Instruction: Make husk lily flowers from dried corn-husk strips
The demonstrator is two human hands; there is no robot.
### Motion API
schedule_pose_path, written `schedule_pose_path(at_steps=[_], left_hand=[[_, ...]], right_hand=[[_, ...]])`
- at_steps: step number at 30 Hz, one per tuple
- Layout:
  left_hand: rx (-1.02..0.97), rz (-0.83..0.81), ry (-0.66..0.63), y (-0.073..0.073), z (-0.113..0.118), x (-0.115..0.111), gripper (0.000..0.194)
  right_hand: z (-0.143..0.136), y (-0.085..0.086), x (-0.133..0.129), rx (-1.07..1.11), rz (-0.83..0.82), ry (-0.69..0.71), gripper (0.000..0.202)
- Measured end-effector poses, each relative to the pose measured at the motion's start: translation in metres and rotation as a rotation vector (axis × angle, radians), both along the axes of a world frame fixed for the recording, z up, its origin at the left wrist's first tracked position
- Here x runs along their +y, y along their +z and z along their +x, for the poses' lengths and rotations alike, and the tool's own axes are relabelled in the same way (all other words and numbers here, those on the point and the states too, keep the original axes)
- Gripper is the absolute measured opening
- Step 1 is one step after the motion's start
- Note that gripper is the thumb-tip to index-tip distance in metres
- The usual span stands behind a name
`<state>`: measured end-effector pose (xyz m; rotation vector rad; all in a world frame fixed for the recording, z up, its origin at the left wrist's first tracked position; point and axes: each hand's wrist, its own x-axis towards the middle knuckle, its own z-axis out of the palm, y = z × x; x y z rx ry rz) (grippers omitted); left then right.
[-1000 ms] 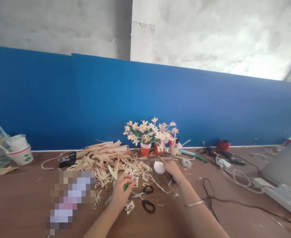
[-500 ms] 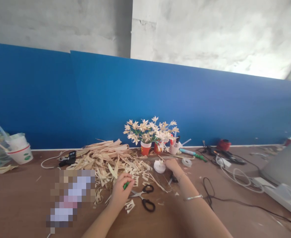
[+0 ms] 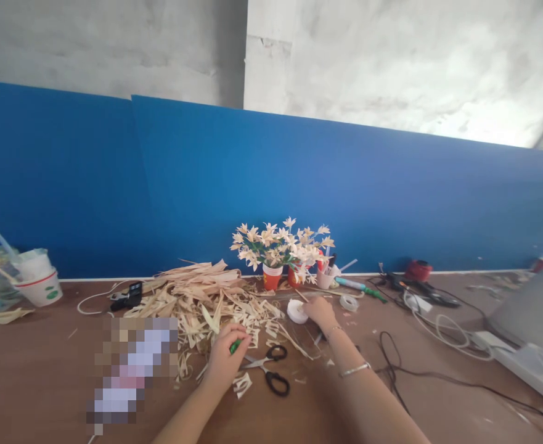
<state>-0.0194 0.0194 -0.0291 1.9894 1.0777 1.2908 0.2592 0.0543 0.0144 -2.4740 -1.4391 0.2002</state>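
Note:
My left hand (image 3: 227,354) is closed around something small and green (image 3: 235,346), mostly hidden by the fingers, above the cut husk pieces. Black-handled scissors (image 3: 266,365) lie just to its right, blades pointing toward that hand. My right hand (image 3: 320,311) reaches forward with its fingers pinched on a thin, pale brown stick (image 3: 301,296). The stick slants over a small round white tub (image 3: 296,312), which the fingertips are close to; whether they touch it I cannot tell. What is inside the tub cannot be made out.
Dry husk strips (image 3: 197,290) are heaped at left. Behind stand pale flowers (image 3: 280,242) in red cups (image 3: 272,277). A clear tape roll (image 3: 349,303) sits right of my right hand. Cables (image 3: 437,373) and a power strip (image 3: 521,364) spread at right; a paper bowl (image 3: 40,288) stands far left.
My right hand has shifted slightly left and nearer the white tub, and more of the thin stick shows. The left hand and the scissors have stayed in place.

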Motion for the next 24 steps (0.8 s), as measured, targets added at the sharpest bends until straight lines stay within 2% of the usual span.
schedule_pose_path(at_steps=[6, 9, 12, 14, 16, 18, 21, 24], left_hand=[[0.003, -0.010, -0.005, 0.003, 0.001, -0.001, 0.020], [0.000, -0.006, -0.008, 0.003, 0.001, -0.001, 0.019], [0.002, 0.002, -0.005, 0.002, 0.001, -0.001, 0.019], [0.000, 0.010, -0.002, 0.002, 0.001, -0.001, 0.019], [0.000, 0.017, -0.001, 0.002, 0.000, -0.001, 0.019], [0.001, 0.015, -0.001, 0.002, -0.001, -0.001, 0.019], [0.005, 0.001, -0.004, 0.001, -0.001, 0.000, 0.020], [0.003, -0.012, -0.017, 0.000, 0.000, 0.000, 0.020]], right_hand=[[-0.035, 0.009, -0.024, -0.145, 0.226, 0.056, 0.027], [-0.061, 0.006, -0.029, -0.213, 0.317, 0.185, 0.026], [-0.081, -0.002, -0.025, -0.300, 0.333, 0.235, 0.028], [-0.088, -0.007, -0.020, -0.303, 0.310, 0.238, 0.022], [-0.087, -0.010, -0.015, -0.246, 0.320, 0.236, 0.016], [-0.079, -0.012, -0.012, -0.075, 0.387, 0.203, 0.014], [-0.054, -0.011, -0.013, 0.245, 0.470, 0.135, 0.016], [-0.022, -0.010, -0.016, 0.369, 0.454, 0.107, 0.026]])
